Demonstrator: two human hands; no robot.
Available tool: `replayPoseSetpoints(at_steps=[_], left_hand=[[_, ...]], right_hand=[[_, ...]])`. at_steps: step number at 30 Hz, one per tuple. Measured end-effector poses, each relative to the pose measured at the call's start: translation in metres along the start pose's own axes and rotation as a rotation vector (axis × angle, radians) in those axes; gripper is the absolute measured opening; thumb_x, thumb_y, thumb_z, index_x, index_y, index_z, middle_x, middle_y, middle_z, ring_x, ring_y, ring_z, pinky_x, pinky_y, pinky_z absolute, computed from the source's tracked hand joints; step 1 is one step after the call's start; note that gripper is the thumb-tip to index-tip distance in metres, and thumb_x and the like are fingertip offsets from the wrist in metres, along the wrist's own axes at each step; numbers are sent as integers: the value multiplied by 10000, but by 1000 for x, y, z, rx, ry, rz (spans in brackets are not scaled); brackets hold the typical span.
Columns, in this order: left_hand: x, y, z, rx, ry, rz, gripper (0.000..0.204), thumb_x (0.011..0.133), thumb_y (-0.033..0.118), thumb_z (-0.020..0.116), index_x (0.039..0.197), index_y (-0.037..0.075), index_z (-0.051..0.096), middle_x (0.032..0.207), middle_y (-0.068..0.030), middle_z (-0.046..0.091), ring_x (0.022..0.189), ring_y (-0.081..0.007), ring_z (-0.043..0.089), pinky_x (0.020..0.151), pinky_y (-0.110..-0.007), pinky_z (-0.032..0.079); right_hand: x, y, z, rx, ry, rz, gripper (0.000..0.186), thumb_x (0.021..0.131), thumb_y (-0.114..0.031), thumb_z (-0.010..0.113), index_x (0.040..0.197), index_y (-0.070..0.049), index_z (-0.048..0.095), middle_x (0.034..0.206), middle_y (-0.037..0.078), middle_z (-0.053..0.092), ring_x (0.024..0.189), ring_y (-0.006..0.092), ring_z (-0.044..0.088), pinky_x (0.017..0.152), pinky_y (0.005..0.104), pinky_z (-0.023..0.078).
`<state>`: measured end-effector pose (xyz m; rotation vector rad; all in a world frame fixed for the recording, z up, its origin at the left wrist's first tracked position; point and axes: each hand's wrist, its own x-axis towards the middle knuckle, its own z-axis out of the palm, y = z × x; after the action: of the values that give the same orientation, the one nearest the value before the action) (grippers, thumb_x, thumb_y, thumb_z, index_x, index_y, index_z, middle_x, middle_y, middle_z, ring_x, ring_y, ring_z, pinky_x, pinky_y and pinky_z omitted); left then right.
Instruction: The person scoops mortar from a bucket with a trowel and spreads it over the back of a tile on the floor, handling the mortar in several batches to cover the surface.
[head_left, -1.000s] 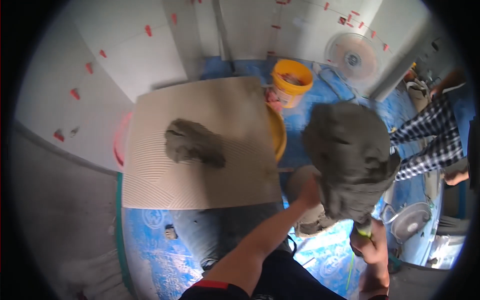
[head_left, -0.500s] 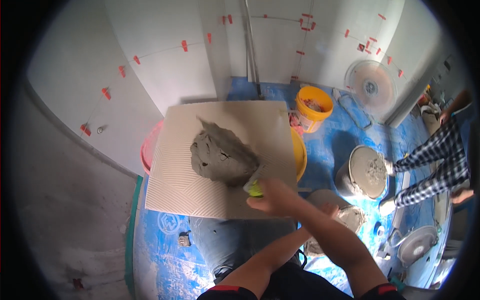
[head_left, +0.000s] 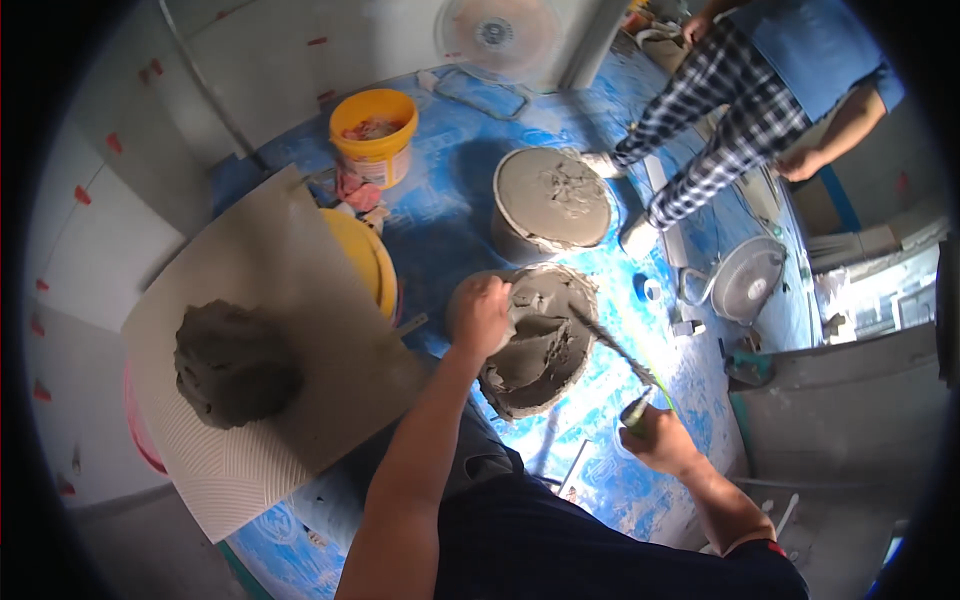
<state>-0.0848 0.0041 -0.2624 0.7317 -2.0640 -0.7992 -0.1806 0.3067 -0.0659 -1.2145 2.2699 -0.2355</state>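
My left hand (head_left: 485,315) is closed on the left rim of a bucket (head_left: 508,408) of wet grey mortar (head_left: 535,350). The mortar inside looks scooped and uneven, and more of it coats the rim. To the right of this bucket, my right hand (head_left: 660,440) grips the green handle of a trowel (head_left: 620,352). Its long blade is seen nearly edge-on, smeared with mortar, its tip over the bucket's right side. Off to the left lies a large beige tile (head_left: 330,330) with combed ridges on its near part. A thick mound of mortar (head_left: 235,365) sits on it.
Behind the mortar bucket stands a second full bucket (head_left: 553,200). A yellow bucket (head_left: 373,140) with debris is farther back, and another yellow bucket (head_left: 362,255) is partly under the tile. A person in checked trousers (head_left: 740,120) stands at right, near a round fan (head_left: 748,280).
My view has swung right. The trowel has gone from the mound on the tile to the mortar bucket. My left hand still rests at that bucket.
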Motion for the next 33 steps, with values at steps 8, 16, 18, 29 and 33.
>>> replayPoseSetpoints(at_steps=[8,16,18,29,33], left_hand=[[-7,29,-4,97,-41,132,163,924,168,541,821,44,516,805,-209,566,812,-421,526,773,-517,414],[-13,58,20,-124,-108,27,145,936,125,534,816,46,521,824,-186,544,821,-402,489,782,-484,393],[-20,40,19,-120,-60,44,154,936,123,535,805,44,516,817,-184,532,822,-402,483,773,-487,389],[-19,17,-19,-43,-115,-12,195,956,122,515,785,34,484,761,-188,460,774,-405,459,708,-482,367],[-20,17,-23,11,-98,-43,165,944,106,526,810,17,488,800,-182,499,801,-391,474,723,-456,387]], right_hand=[[147,0,73,-376,-139,-233,179,853,-88,492,929,36,597,910,242,656,848,400,671,698,486,551],[251,95,96,-738,-587,-134,224,895,-169,537,1023,-21,647,1071,193,666,960,359,658,684,433,562],[253,104,119,-472,-800,-70,274,912,-294,577,931,-30,649,907,146,651,785,284,642,639,399,544],[185,78,233,1618,-1189,763,171,887,-167,657,772,-105,547,697,14,582,468,78,440,452,243,372],[177,32,245,2223,-1230,602,226,931,-170,570,723,-111,502,612,-25,498,431,69,426,408,221,382]])
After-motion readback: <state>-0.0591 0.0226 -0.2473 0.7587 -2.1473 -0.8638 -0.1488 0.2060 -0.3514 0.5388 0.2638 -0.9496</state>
